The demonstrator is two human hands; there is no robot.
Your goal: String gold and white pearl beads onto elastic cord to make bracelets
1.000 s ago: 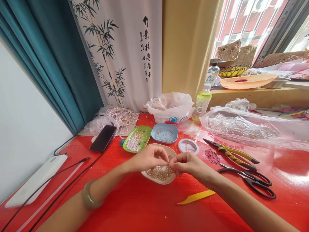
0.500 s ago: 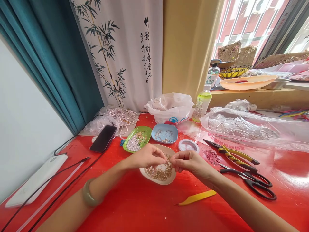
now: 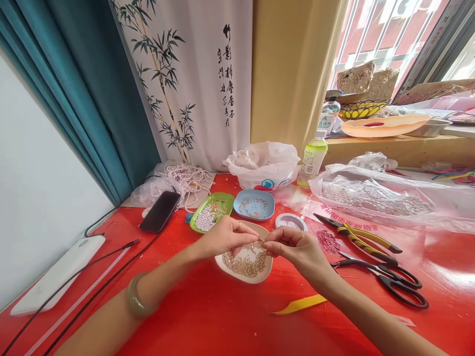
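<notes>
My left hand (image 3: 226,238) and my right hand (image 3: 297,247) meet fingertip to fingertip just above a beige dish (image 3: 260,277) filled with small gold beads (image 3: 247,262). Both hands are closed in a pinch. Between the fingertips shows a tiny gold piece, too small to name. A green bangle (image 3: 135,296) sits on my left wrist. The dish rests on the red table (image 3: 208,316).
Behind the hands stand a green dish of pearls (image 3: 211,211), a blue dish (image 3: 254,203) and a clear thread spool (image 3: 291,222). Pliers (image 3: 356,237) and black scissors (image 3: 386,279) lie at right, a yellow strip (image 3: 300,304) in front. A phone (image 3: 160,211), cables and plastic bags surround them.
Both hands have risen slightly over the gold bead dish and stay pinched together. The view has shifted a little; nothing else moved.
</notes>
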